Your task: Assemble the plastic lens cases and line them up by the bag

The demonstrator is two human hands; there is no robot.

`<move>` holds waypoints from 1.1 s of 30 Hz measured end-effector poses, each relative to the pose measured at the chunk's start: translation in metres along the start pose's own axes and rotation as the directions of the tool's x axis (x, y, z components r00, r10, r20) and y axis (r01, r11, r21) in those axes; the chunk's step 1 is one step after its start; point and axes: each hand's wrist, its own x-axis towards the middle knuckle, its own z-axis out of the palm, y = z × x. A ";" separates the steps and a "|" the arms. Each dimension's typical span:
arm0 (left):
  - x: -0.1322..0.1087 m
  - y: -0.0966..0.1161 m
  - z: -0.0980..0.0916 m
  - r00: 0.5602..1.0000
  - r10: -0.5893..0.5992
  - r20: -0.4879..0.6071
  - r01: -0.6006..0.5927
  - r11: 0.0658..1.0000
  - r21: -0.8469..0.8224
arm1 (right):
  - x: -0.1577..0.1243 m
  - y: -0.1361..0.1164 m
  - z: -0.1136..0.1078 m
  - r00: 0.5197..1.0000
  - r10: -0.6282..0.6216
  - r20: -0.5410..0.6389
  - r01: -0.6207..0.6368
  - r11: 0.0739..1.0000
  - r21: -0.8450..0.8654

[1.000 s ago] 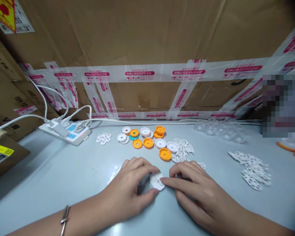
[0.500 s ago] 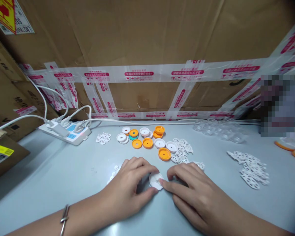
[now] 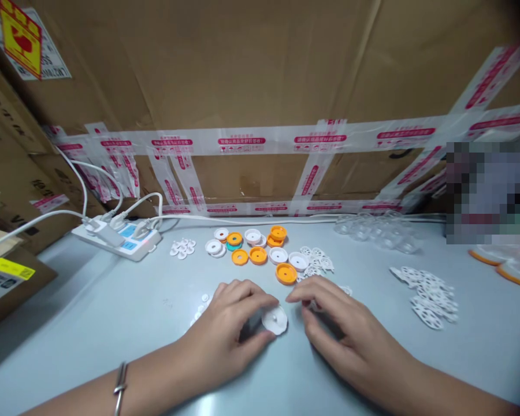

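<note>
My left hand (image 3: 225,335) pinches a white disc (image 3: 275,319) between thumb and fingers, flat on the surface (image 3: 112,312). My right hand (image 3: 342,335) is loosely curled and holds nothing I can see, its forefinger just beside the disc. I judge the work far from done: this is the only piece in hand, while the orange and white rings (image 3: 258,255), spoked wheels (image 3: 429,294) and clear caps (image 3: 372,228) lie loose beyond.

Power strip (image 3: 122,238), taped cardboard (image 3: 260,75).
</note>
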 end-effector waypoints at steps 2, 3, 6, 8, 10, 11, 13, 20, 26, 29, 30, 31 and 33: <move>-0.002 0.000 0.000 0.995 0.085 -0.051 -0.084 0.996 0.034 | 0.001 -0.002 -0.001 0.991 0.133 0.014 -0.134 0.984 0.114; -0.003 0.000 0.000 0.988 0.132 -0.077 -0.129 0.991 0.047 | 0.002 -0.002 -0.001 0.976 0.214 0.044 -0.218 0.955 0.202; -0.005 -0.001 -0.002 0.966 0.230 -0.118 -0.224 0.973 0.060 | 0.005 -0.004 -0.003 0.886 0.399 0.238 -0.463 0.719 0.518; -0.006 -0.001 -0.003 0.957 0.259 -0.130 -0.252 0.965 0.067 | 0.007 -0.006 -0.004 0.835 0.424 0.351 -0.545 0.544 0.638; -0.007 -0.001 -0.004 0.950 0.281 -0.134 -0.273 0.959 0.078 | 0.009 -0.007 -0.005 0.821 0.413 0.393 -0.560 0.449 0.696; -0.007 -0.001 -0.004 0.948 0.288 -0.135 -0.279 0.957 0.081 | 0.009 -0.007 -0.005 0.823 0.409 0.395 -0.553 0.420 0.719; -0.007 -0.002 -0.004 0.947 0.293 -0.136 -0.285 0.956 0.070 | 0.009 -0.008 -0.003 0.816 0.420 0.397 -0.551 0.360 0.753; -0.006 -0.002 -0.001 0.958 0.127 -0.256 -0.146 0.988 -0.058 | 0.005 -0.014 0.002 0.760 0.542 0.359 -0.516 0.167 0.840; -0.005 -0.001 -0.002 0.967 0.088 -0.240 -0.123 0.983 -0.135 | 0.003 -0.018 0.005 0.785 0.508 0.355 -0.497 0.172 0.851; -0.005 -0.002 -0.003 0.968 0.102 -0.231 -0.133 0.983 -0.124 | 0.001 -0.016 0.008 0.822 0.486 0.296 -0.459 0.259 0.850; -0.005 -0.002 -0.005 0.969 0.113 -0.218 -0.142 0.983 -0.120 | 0.001 -0.015 0.009 0.830 0.485 0.277 -0.449 0.285 0.847; -0.005 -0.003 -0.007 0.973 0.120 -0.197 -0.147 0.981 -0.126 | 0.000 -0.015 0.010 0.834 0.483 0.265 -0.445 0.306 0.842; -0.002 -0.005 -0.013 0.985 0.113 -0.130 -0.136 0.974 -0.181 | -0.001 -0.015 0.012 0.839 0.480 0.256 -0.447 0.340 0.827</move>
